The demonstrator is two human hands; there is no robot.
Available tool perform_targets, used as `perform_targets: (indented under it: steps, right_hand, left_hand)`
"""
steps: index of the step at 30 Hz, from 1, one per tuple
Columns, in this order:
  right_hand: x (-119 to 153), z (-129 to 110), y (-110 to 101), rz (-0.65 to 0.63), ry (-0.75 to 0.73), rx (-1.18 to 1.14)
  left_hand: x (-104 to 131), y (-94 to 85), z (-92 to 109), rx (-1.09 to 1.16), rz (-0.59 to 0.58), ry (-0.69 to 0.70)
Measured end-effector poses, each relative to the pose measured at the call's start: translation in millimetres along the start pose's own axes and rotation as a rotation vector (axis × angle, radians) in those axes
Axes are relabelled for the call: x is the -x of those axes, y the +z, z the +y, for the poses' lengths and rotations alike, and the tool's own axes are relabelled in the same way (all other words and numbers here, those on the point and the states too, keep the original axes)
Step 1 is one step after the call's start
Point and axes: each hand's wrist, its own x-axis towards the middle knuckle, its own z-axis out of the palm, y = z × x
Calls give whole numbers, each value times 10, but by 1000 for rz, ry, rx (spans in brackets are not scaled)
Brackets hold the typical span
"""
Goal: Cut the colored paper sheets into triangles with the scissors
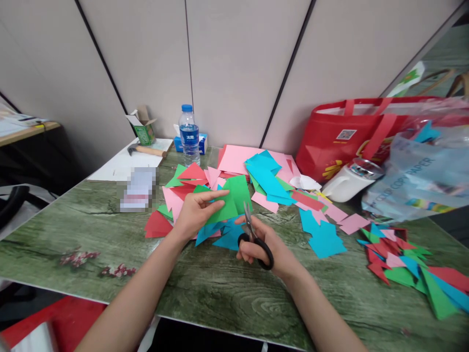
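Observation:
My left hand [200, 210] holds a piece of green paper [238, 193] between its thumb and fingers. Black-handled scissors [250, 227] are in my right hand [267, 244], with the fingers in the loops and the blades pointing up beside the green paper's lower right edge. Under and around the green paper lie cut pieces in several colours, among them a red piece [158, 225] at the left and blue pieces [229, 235] below it. A larger blue piece [324, 237] lies to the right of my right hand.
Behind the scraps are pink sheets [238, 159], a water bottle [189, 139] and a tissue box [203, 143]. A hammer [146, 150] lies on white paper at the left. To the right stand a white mug [344, 185], a red bag [330, 132] and a scrap pile [406, 259].

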Motion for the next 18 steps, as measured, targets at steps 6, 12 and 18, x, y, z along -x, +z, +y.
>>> perform_targets:
  steps: [6,12,18]
  right_hand:
    - [-37,-21,22,17,-6,43]
    - [-64,-24,40,33,14,58]
    - [-68,-17,35,71,18,130]
  left_hand:
    - [27,3,19,72,-78,-72]
    - [32,-28,4,128,-153,-133]
    - [42,-18,-13,129,-165,-131]
